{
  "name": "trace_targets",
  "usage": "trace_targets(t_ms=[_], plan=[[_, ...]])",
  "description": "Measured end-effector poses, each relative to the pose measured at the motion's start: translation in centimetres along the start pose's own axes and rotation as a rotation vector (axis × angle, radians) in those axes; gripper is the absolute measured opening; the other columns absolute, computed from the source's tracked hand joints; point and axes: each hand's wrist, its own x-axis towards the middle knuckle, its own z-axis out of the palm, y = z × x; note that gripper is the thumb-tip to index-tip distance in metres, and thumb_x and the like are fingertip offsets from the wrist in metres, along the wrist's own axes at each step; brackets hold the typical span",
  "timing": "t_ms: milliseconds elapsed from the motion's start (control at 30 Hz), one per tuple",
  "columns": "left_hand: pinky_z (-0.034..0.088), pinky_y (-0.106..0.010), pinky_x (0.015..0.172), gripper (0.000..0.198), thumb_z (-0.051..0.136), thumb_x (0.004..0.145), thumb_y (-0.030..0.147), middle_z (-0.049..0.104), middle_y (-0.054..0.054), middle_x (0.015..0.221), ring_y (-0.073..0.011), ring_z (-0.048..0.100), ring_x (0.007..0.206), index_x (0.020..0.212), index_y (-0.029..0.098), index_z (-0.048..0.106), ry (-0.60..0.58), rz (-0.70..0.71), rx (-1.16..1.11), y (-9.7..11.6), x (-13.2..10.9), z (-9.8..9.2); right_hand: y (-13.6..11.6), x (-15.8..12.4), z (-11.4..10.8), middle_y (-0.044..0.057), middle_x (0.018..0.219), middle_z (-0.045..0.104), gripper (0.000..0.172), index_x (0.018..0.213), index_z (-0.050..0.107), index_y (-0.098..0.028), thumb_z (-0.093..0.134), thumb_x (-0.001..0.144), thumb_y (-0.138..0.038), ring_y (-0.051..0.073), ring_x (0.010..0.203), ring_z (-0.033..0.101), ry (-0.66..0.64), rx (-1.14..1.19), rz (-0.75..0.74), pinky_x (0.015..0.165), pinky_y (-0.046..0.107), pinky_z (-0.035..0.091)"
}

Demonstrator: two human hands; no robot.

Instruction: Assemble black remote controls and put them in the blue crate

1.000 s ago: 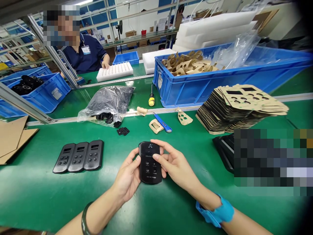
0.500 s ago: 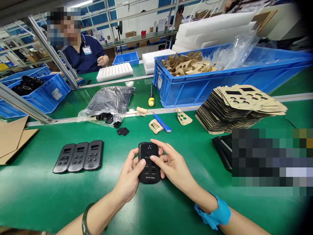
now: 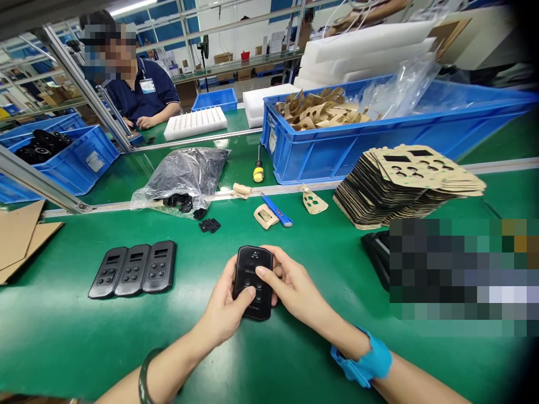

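Observation:
A black control panel with round buttons and small white print is held between both hands, just above the green table. My left hand is closed around its left edge, the thumb lying over the lower buttons. At the right edge, my right hand grips it too, its thumb on the upper middle of the face and its fingers partly hidden behind. Three similar black panels without the printed face lie side by side to the left. A small black rubber button pad lies beyond the hands.
Further back are a plastic bag of black parts, a blue cutter, a screwdriver and peeled backing paper. A stack of cut sheets stands right, before a blue bin. A co-worker sits across.
My left thumb has slid down across the buttons, and the panel has tilted slightly. My right fingers have curled in closer round its top right. The co-worker's hand has lowered to the table.

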Motion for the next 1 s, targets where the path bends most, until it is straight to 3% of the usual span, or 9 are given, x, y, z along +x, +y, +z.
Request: trace_targets(t_ms=[200,333,433,600,733,867,1000], plan=[[0.042,-0.030,0.091,0.065,0.069,0.077,0.032,0.063,-0.009,0.114,-0.0226,0.054,0.111,0.132,0.015,0.039,0.055,0.017,0.048,0.08,0.15,-0.16,0.12,-0.06,0.27,-0.003,0.065,0.057,0.036,0.116,0.048,-0.018,0.050,0.088,-0.040,0.011,0.041,0.053,0.050,-0.107,-0.046,0.037,0.023,0.043],[0.042,-0.029,0.093,0.058,0.067,0.081,0.031,0.062,-0.008,0.120,-0.0212,0.054,0.112,0.132,0.018,0.043,0.033,-0.015,-0.031,0.17,0.43,-0.37,0.07,0.23,0.02,-0.006,0.061,0.055,0.039,0.114,0.047,-0.019,0.052,0.085,-0.046,0.009,0.036,0.048,0.019,0.101,0.016,0.034,0.021,0.039],[0.048,-0.031,0.082,0.055,0.066,0.082,0.035,0.067,-0.007,0.106,-0.0194,0.062,0.094,0.130,0.019,0.044,-0.015,-0.070,-0.100,0.34,0.47,-0.16,0.00,0.35,0.06,-0.006,0.065,0.055,0.042,0.110,0.047,-0.019,0.055,0.082,-0.049,0.008,0.034,0.049,0.023,0.221,0.037,0.032,0.020,0.039],[0.049,-0.026,0.067,0.079,0.083,0.062,0.015,0.068,-0.002,0.083,-0.0143,0.063,0.072,0.128,0.019,0.040,-0.139,-0.053,-0.092,0.65,0.42,0.41,-0.13,0.30,0.49,-0.007,0.062,0.055,0.039,0.107,0.047,-0.019,0.057,0.082,-0.047,0.009,0.034,0.051,0.047,0.250,0.058,0.031,0.019,0.040],[0.049,-0.024,0.057,0.073,0.079,0.068,0.021,0.066,-0.002,0.079,-0.0152,0.062,0.068,0.128,0.018,0.037,-0.132,-0.076,-0.080,0.58,0.46,0.36,-0.05,0.32,0.58,-0.007,0.059,0.055,0.037,0.108,0.047,-0.019,0.056,0.084,-0.045,0.008,0.035,0.050,0.040,0.230,0.035,0.032,0.019,0.041],[0.054,-0.030,0.061,0.076,0.070,0.078,0.037,0.068,-0.004,0.085,-0.0178,0.066,0.070,0.137,0.021,0.025,-0.079,-0.110,-0.030,0.51,0.33,0.12,0.29,0.19,0.53,-0.008,0.057,0.054,0.036,0.115,0.046,-0.020,0.053,0.087,-0.042,0.008,0.035,0.048,0.040,0.184,-0.002,0.033,0.019,0.041],[0.053,-0.029,0.054,0.058,0.058,0.084,0.049,0.068,-0.005,0.079,-0.0186,0.067,0.059,0.128,0.018,0.037,-0.021,-0.139,0.005,0.73,0.37,-0.03,0.57,0.05,0.66,-0.006,0.063,0.056,0.037,0.118,0.045,-0.022,0.055,0.087,-0.040,0.009,0.040,0.049,0.066,0.102,-0.078,0.035,0.019,0.040]])
